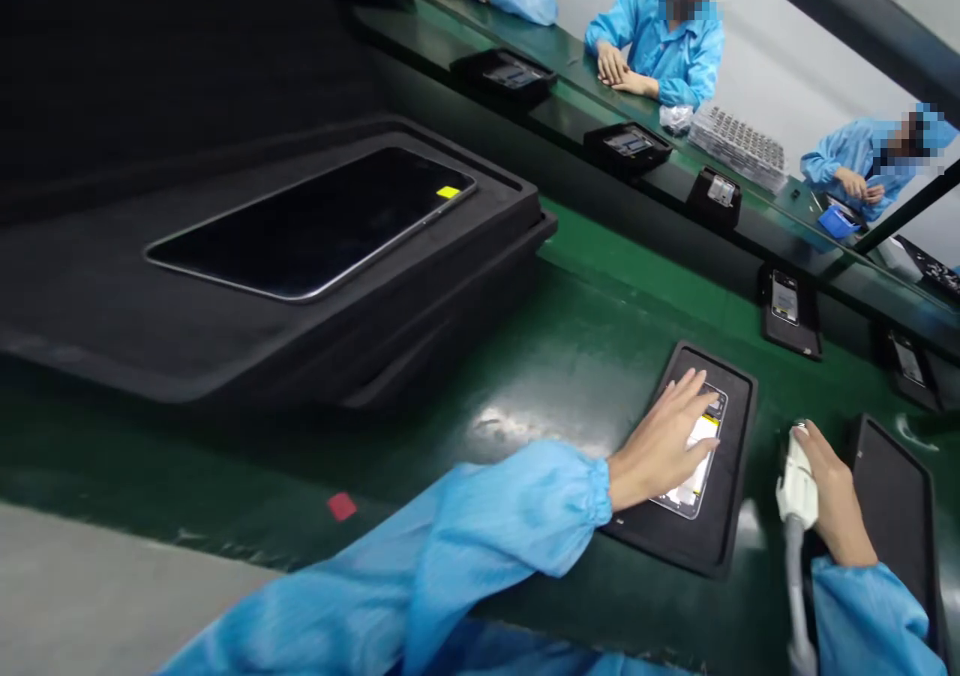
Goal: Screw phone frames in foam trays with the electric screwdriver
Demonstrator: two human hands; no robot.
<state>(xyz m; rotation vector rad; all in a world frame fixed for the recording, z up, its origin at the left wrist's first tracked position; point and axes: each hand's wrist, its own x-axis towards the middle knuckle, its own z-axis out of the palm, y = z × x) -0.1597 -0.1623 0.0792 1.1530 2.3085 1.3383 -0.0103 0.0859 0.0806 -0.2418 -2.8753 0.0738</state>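
My left hand (664, 441) lies flat with fingers stretched out on an opened phone body (694, 471) that sits in a black tray (731, 456) on the green bench. My right hand (829, 491) is wrapped round a white handheld tool (796, 486) with a grey hose trailing down, held just right of that tray. Both arms wear blue sleeves.
A large black tray (112, 296) holding a dark glossy screen panel (315, 221) fills the left. Another black tray (900, 516) lies right of the tool. Several trays with phones stand along the far belt (570, 56). Other people in blue coats sit behind it.
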